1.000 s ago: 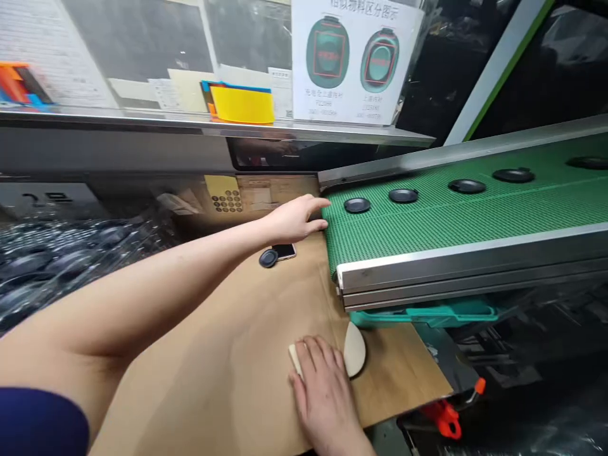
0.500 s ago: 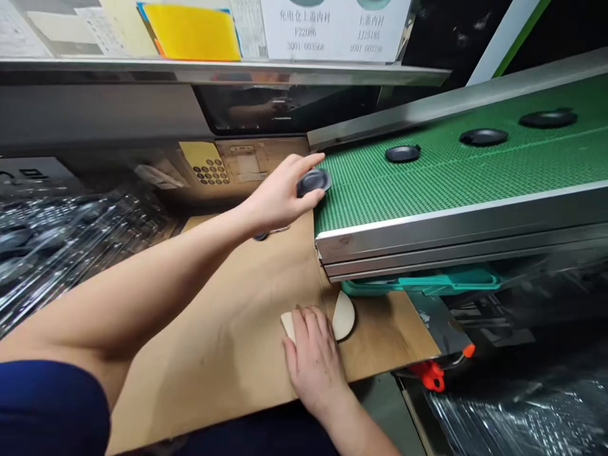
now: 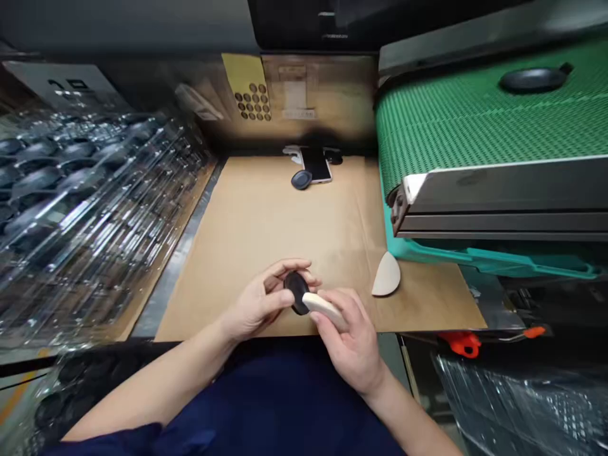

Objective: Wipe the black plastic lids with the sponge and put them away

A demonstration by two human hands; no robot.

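My left hand (image 3: pixel 259 301) is closed round a small dark oval part (image 3: pixel 297 292), held on edge just above the near side of the cardboard sheet (image 3: pixel 266 209). My right hand (image 3: pixel 351 335) grips a pale beige block (image 3: pixel 323 307) and presses its end against that part. A beige half-round piece (image 3: pixel 386 277) lies on the cardboard just right of my hands. Another dark oval part (image 3: pixel 301 180) rests at the far side of the cardboard beside a phone (image 3: pixel 316 166).
A green conveyor belt (image 3: pixel 465 126) with a metal frame juts in from the right, carrying one dark part (image 3: pixel 532 79). Clear plastic trays of dark parts (image 3: pixel 71 190) fill the left. An orange-handled tool (image 3: pixel 463 343) lies at the bench's right edge.
My left hand took a dark part off the belt's end and brought it down in front of me. My right hand lifted the beige block to meet it. The view tilted down.
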